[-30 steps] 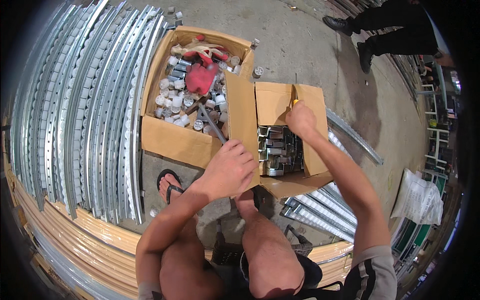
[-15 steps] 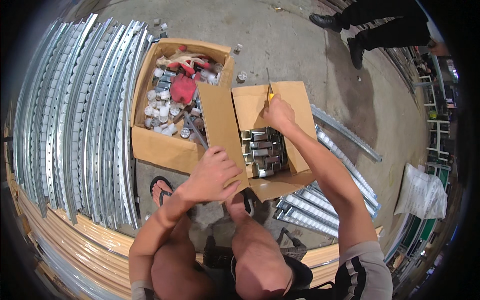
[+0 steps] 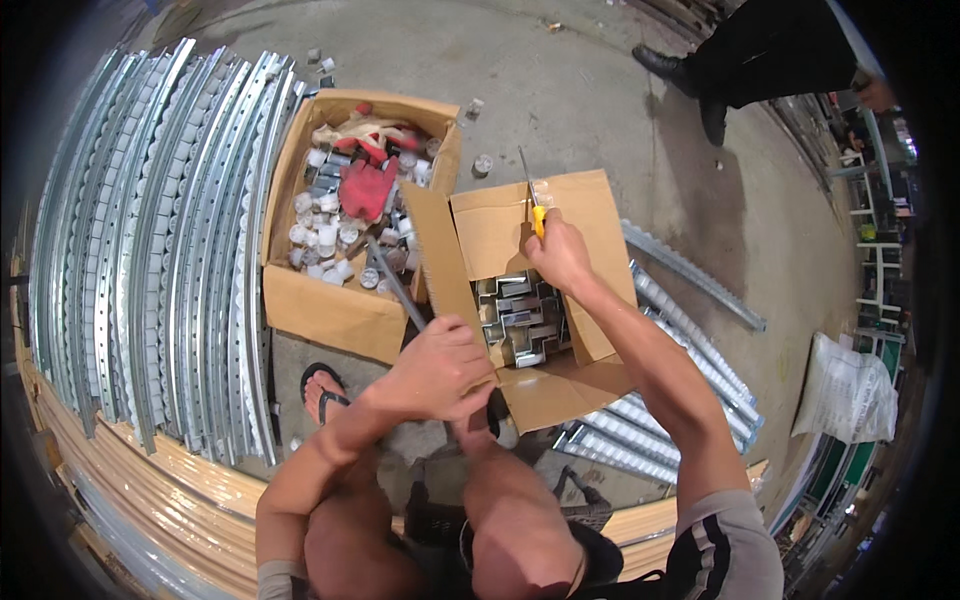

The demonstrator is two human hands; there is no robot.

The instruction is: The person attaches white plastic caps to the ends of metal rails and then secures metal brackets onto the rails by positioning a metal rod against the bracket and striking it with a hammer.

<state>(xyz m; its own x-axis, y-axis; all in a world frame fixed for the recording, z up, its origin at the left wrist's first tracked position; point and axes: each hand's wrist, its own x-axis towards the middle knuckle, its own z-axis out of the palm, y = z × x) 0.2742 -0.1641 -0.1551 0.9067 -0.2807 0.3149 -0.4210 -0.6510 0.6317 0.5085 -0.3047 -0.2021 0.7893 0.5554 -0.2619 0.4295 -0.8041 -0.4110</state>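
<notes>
My right hand [image 3: 562, 254] is closed round the yellow handle of a screwdriver [image 3: 539, 220]. Its thin shaft points away from me, over the far flap of an open cardboard box [image 3: 590, 215]. Bent metal brackets [image 3: 522, 318] lie in rows inside that box. Beside the box's left flap [image 3: 440, 245], my left hand [image 3: 440, 368] is curled round a grey metal bar [image 3: 398, 282]. The bar slants up and left, its far end over a second cardboard box [image 3: 335, 312]. White plastic rollers [image 3: 326, 236] and red-and-cream gloves [image 3: 368, 188] fill that second box.
Long metal roller tracks [image 3: 165, 240] lie stacked at the left, above wrapped tan lengths [image 3: 150, 475]. More tracks [image 3: 690, 340] lie right of the bracket box. A person in dark trousers [image 3: 780, 55] stands at the far right, and a white sack [image 3: 848, 385] lies below.
My left hand has shifted slightly right and nearer me, with its fingers more curled. The left flap stands more upright. My right hand and the screwdriver have come a little nearer.
</notes>
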